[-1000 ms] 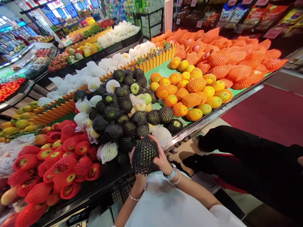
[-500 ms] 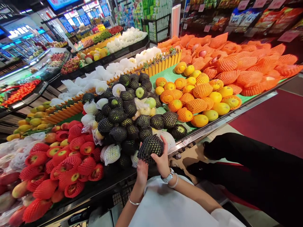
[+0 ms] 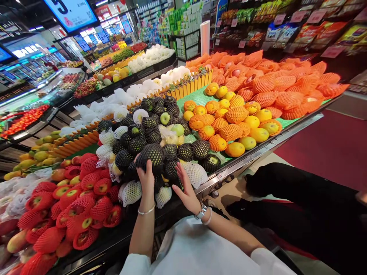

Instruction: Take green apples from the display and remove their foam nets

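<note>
Your left hand (image 3: 146, 176) cups the soft-netted, bruisable fruit (image 3: 151, 154) from beneath, while your right hand (image 3: 186, 191) hovers open.

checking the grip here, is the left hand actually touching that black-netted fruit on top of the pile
Touching. The head view shows the left hand with its fingers curled up against the underside of the black-netted fruit, no gap between them. The right hand is open beside the pile.

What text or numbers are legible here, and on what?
"5": large digit on the blue overhead screen at top left; the smaller print and red mark beside it are too blurred to read.
Pink price tags on the back shelves: too small to read.
Far blue aisle signs: blurred, unreadable.
Snack packs on the shelves: print not legible.
</note>
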A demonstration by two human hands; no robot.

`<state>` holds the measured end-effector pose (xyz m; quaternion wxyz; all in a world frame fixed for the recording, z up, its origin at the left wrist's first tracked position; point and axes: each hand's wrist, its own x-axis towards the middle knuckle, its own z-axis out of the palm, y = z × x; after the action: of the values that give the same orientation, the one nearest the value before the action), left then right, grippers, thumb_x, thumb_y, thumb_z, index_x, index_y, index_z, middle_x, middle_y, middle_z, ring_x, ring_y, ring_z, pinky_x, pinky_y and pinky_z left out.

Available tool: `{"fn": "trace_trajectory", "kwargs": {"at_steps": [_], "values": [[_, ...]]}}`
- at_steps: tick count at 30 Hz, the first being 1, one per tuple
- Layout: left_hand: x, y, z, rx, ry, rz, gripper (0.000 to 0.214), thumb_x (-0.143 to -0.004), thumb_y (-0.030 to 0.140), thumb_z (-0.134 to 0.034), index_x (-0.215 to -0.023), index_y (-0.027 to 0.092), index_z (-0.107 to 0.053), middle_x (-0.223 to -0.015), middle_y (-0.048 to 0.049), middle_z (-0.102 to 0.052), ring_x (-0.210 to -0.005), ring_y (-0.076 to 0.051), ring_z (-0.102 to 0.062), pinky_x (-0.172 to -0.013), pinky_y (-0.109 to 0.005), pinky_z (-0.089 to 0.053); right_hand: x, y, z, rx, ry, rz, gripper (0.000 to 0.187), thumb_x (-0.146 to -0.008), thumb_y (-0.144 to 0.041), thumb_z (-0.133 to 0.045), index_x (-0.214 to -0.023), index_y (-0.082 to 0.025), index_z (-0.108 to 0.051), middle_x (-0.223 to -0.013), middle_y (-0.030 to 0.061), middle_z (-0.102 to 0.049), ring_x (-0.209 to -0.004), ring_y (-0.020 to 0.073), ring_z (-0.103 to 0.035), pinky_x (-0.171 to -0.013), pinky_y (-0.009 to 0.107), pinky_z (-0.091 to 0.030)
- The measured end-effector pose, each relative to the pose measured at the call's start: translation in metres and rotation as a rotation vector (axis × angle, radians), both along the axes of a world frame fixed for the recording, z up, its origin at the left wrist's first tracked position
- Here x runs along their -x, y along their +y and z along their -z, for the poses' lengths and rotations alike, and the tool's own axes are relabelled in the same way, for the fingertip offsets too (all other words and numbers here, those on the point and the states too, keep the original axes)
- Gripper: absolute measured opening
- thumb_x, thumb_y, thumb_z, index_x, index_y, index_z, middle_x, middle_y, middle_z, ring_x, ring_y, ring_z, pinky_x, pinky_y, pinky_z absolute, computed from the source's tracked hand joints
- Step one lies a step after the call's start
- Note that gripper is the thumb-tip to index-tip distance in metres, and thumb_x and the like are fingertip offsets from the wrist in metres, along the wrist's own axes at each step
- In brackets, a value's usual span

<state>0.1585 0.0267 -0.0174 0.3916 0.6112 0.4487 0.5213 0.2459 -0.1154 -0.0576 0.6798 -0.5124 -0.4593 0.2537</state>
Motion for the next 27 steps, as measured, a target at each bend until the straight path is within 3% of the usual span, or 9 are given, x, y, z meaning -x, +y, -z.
{"fn": "trace_trajectory", "kwargs": {"at_steps": [4, 7, 9, 13, 16, 19, 22, 24, 27], "values": [[-0.019, 0.037, -0.003, -0.369, 0.357, 0.067, 0.051, -0.078, 0.036, -0.069, -0.121, 0.017, -0.051, -0.128, -0.0145, -0.054, -0.124, -0.028, -0.05, -0.11, -0.047, -0.036, -0.021, 0.058, -0.017, -0.025, -0.359, -0.046, 0.074, -0.092, -0.038, -0.055, -0.153, -0.022, -0.017, -0.162, 0.0104, -0.006, -0.149, 0.027, -0.007, -0.119, 0.051, -0.019], [-0.023, 0.035, 0.005, -0.373, 0.558, 0.104, 0.051, -0.079, 0.022, -0.064, -0.126, 0.015, -0.048, -0.135, -0.0186, -0.05, -0.133, -0.032, -0.042, -0.112, -0.052, -0.033, -0.032, 0.102, -0.018, 0.078, -0.549, -0.107, 0.066, -0.093, -0.039, -0.053, -0.15, -0.02, -0.028, -0.161, 0.0126, -0.015, -0.149, 0.0301, -0.005, -0.118, 0.057, -0.017], [-0.013, 0.021, 0.002, -0.365, 0.596, 0.105, 0.051, -0.081, 0.017, -0.059, -0.13, 0.013, -0.047, -0.139, -0.0201, -0.048, -0.137, -0.032, -0.037, -0.114, -0.053, -0.029, -0.031, 0.115, -0.012, 0.133, -0.624, -0.118, 0.065, -0.093, -0.042, -0.05, -0.15, -0.018, -0.03, -0.16, 0.0142, -0.014, -0.149, 0.0335, -0.005, -0.116, 0.06, -0.015], [0.041, -0.014, -0.023, -0.419, 0.519, 0.18, 0.045, -0.09, 0.021, -0.049, -0.135, 0.018, -0.045, -0.146, -0.0136, -0.044, -0.141, -0.026, -0.034, -0.116, -0.049, -0.028, -0.029, 0.11, 0.004, 0.172, -0.723, -0.085, 0.064, -0.096, -0.045, -0.04, -0.153, -0.023, -0.02, -0.162, 0.0108, -0.006, -0.149, 0.0342, -0.002, -0.115, 0.063, -0.014], [0.118, -0.037, -0.027, -0.448, 0.467, -0.02, 0.034, -0.094, 0.028, -0.044, -0.127, 0.02, -0.052, -0.138, -0.0107, -0.053, -0.134, -0.023, -0.044, -0.113, -0.046, -0.033, -0.03, 0.105, 0.011, 0.225, -0.844, -0.05, 0.067, -0.097, -0.046, -0.037, -0.154, -0.021, -0.013, -0.162, 0.0107, 0.005, -0.148, 0.0356, -0.002, -0.114, 0.064, -0.017], [0.213, -0.064, 0.005, -0.338, 0.453, -0.503, 0.027, -0.095, 0.031, -0.044, -0.113, 0.018, -0.059, -0.121, -0.0101, -0.062, -0.121, -0.021, -0.055, -0.108, -0.042, -0.038, -0.028, 0.102, 0.016, 0.225, -0.951, -0.033, 0.068, -0.096, -0.047, -0.037, -0.154, -0.019, -0.013, -0.161, 0.0108, 0.015, -0.147, 0.0397, 0.002, -0.111, 0.067, -0.017], [0.299, -0.103, 0.057, 0.056, 0.384, -1.015, 0.023, -0.093, 0.024, -0.041, -0.106, 0.016, -0.059, -0.114, -0.0098, -0.063, -0.112, -0.019, -0.058, -0.102, -0.035, -0.042, -0.032, 0.1, 0.027, 0.215, -1.002, -0.03, 0.068, -0.096, -0.051, -0.036, -0.154, -0.021, -0.018, -0.158, 0.0064, 0.027, -0.146, 0.0408, 0.009, -0.111, 0.068, -0.015], [0.338, -0.135, 0.093, 0.246, 0.375, -1.199, 0.024, -0.094, 0.018, -0.036, -0.104, 0.012, -0.057, -0.111, -0.0123, -0.063, -0.109, -0.019, -0.058, -0.099, -0.035, -0.043, -0.041, 0.104, 0.04, 0.23, -1.031, -0.024, 0.076, -0.092, -0.059, -0.039, -0.154, -0.021, -0.017, -0.155, 0.0026, 0.032, -0.146, 0.0389, 0.013, -0.112, 0.065, -0.012], [0.362, -0.181, 0.139, 0.484, 0.375, -1.271, 0.022, -0.096, 0.022, -0.04, -0.103, 0.011, -0.058, -0.107, -0.0112, -0.064, -0.103, -0.02, -0.059, -0.094, -0.04, -0.047, -0.063, 0.116, 0.065, 0.161, -1.063, 0.024, 0.095, -0.083, -0.077, -0.032, -0.154, -0.017, -0.015, -0.154, -0.0016, 0.032, -0.146, 0.0347, 0.017, -0.112, 0.061, -0.008]]}}
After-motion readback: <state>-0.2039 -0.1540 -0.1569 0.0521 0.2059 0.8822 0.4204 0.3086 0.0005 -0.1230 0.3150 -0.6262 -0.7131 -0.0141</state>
